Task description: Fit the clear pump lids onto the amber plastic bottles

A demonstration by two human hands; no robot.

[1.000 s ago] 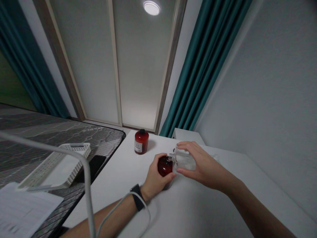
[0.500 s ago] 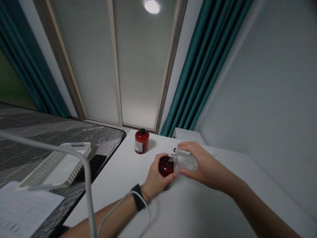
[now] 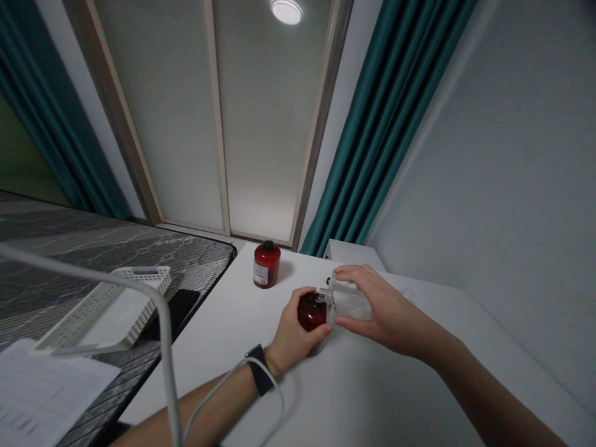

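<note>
1. Left hand point(image 3: 298, 334) wrapped round the dark red bottle point(image 3: 311, 312), in front of me over the white table point(image 3: 223, 338)!
2. Right hand point(image 3: 386, 313) has the clear container point(image 3: 352, 304) between thumb and fingers, sideways, its end at the bottle's neck.
3. Barely a shift this last half second; I'd call it a steady hold.
4. Beyond, the black-capped bottle point(image 3: 267, 270) stands untouched, unmoved.

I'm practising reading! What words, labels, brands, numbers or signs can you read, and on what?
No text can be read.
Label on the standing red bottle: too small.
Print on the paper: too blurred.
Pale marks on the grey cover: unclear.
Held red bottle, clear container: no writing I can make out.
</note>
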